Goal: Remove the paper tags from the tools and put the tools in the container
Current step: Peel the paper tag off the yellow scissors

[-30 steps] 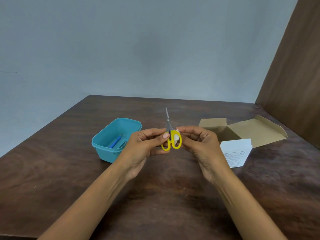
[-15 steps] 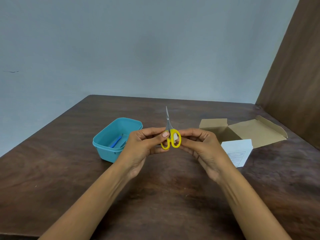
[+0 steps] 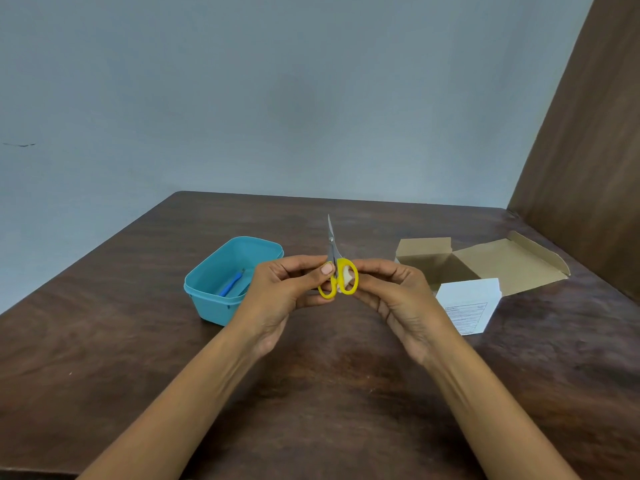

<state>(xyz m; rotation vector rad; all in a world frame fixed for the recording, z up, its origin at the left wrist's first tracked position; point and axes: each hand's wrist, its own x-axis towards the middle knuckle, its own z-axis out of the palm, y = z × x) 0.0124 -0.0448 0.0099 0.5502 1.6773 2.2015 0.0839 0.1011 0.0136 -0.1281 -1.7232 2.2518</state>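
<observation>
so both hands are up off the table [image 3: 311, 393] with the little yellow-handled scissors [image 3: 337, 277] between them, blades closed and pointing up and away from the person. left hand [image 3: 280, 292] has its thumb and curled fingers pinched on the left handle loop, and right hand [image 3: 394, 299] has its fingers curled around the right loop, where a bit of white paper tag [image 3: 346, 279] shows through the ring. looks to me like the tag is mid-peel, not off yet.

stuff that could go sideways from here:

- the tag looks small and tucked inside the loop, so i'd guess it tears and leaves a scrap stuck on the handle if it gets yanked instead of worked loose.
- pulling the two loops apart while tugging would spread the blades, and that point is sharp. fingers are all down by the handles right now, which is good.
- grip is only at the handles, so a hard tug could make the scissors slip and drop onto the table.

the teal container [image 3: 228, 282] sits just left of the hands, with a blue tool [image 3: 231, 283] already in it, so the drop-off is a short move. the open cardboard box [image 3: 485, 265] and a white printed sheet [image 3: 467, 304] sit off to the right, out of the way.
</observation>
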